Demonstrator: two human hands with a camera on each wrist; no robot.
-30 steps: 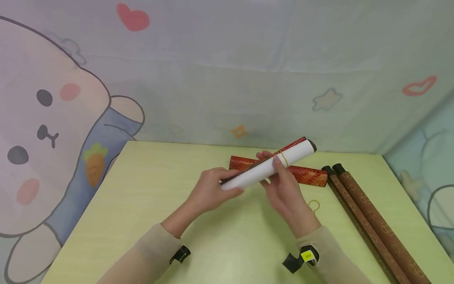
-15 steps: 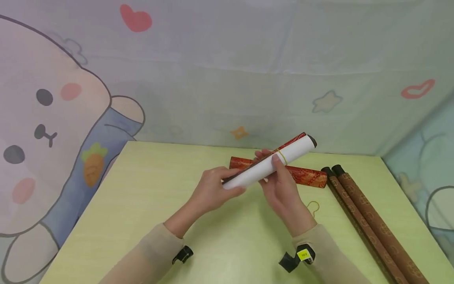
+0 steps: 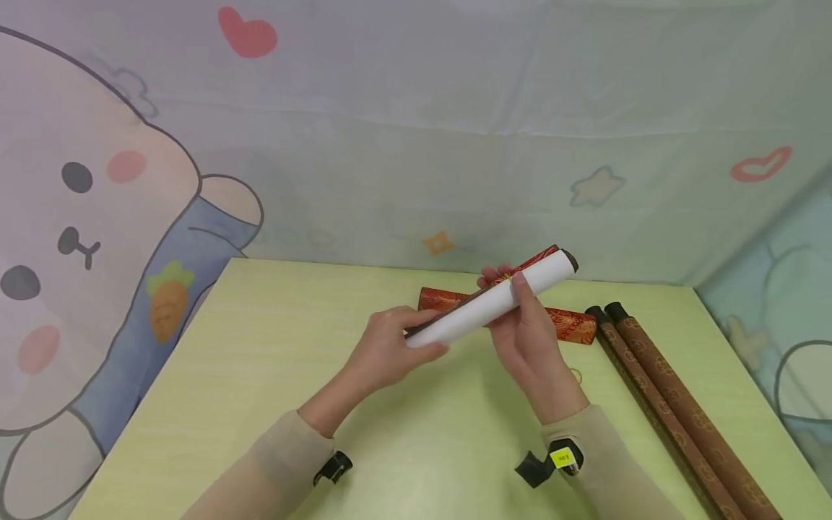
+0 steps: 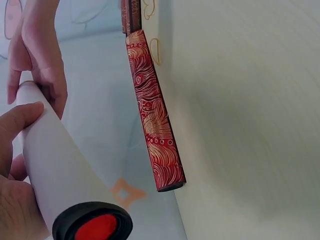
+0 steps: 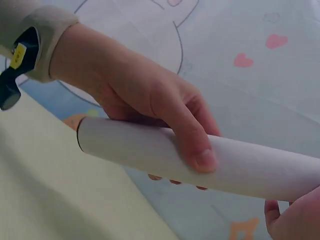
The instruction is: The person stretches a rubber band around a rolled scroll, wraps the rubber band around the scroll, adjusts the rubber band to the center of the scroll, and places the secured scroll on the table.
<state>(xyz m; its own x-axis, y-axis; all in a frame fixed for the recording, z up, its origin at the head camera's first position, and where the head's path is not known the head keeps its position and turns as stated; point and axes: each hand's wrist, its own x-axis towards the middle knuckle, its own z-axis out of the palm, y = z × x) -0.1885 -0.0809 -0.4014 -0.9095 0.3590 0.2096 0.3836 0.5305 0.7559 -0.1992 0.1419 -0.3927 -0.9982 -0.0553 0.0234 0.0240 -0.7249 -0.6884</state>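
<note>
I have the roll (image 3: 477, 310) lifted off the bench (image 3: 292, 303), crossing in front of the red tube (image 3: 572, 326) in the head view. The left grip (image 3: 383, 347) clasps its low end; the right grip (image 3: 523, 328) pinches it farther up. I judge the winding done, though the roll isn't set down yet. A yellow band (image 3: 508, 277) shows by the right grip; whether it circles the roll, I can't tell. Two brown rolls (image 3: 669, 383) lie beside the tube's right end.

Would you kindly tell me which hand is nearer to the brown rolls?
Right: the right hand is left of the brown rolls; the left hand is farther left.
</note>
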